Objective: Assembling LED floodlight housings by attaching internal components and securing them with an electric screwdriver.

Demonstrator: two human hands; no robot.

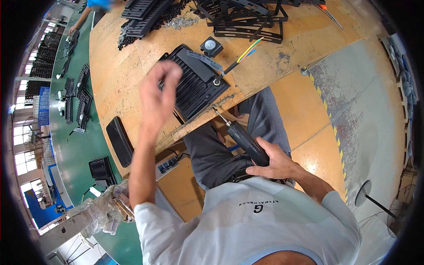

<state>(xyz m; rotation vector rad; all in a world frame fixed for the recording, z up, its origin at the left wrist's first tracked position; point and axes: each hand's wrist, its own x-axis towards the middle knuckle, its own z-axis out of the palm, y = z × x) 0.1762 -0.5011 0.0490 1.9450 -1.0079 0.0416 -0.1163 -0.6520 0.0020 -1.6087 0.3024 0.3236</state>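
Observation:
A black finned floodlight housing (197, 95) lies on the wooden table near its front edge. Attached at its far side is a small black sensor (211, 46) with a white dome. A cable (230, 67) with yellow-green, blue and brown bare-ended wires rises from its right corner. My left hand (160, 90), somewhat blurred, hovers over the housing's left side with fingers curled in and the thumb against them; anything between them is hidden. My right hand (277, 161) grips a black electric screwdriver (247, 142) above my lap, its bit pointing at the table edge beside the housing.
Black brackets (247, 24) pile up at the table's far side, beside loose silver screws (182, 23) and more finned housings (143, 20). A black phone-like slab (119, 141) lies at the left edge. On the left, a green conveyor (99, 132) carries lamps; another person's arm (81, 20) reaches there.

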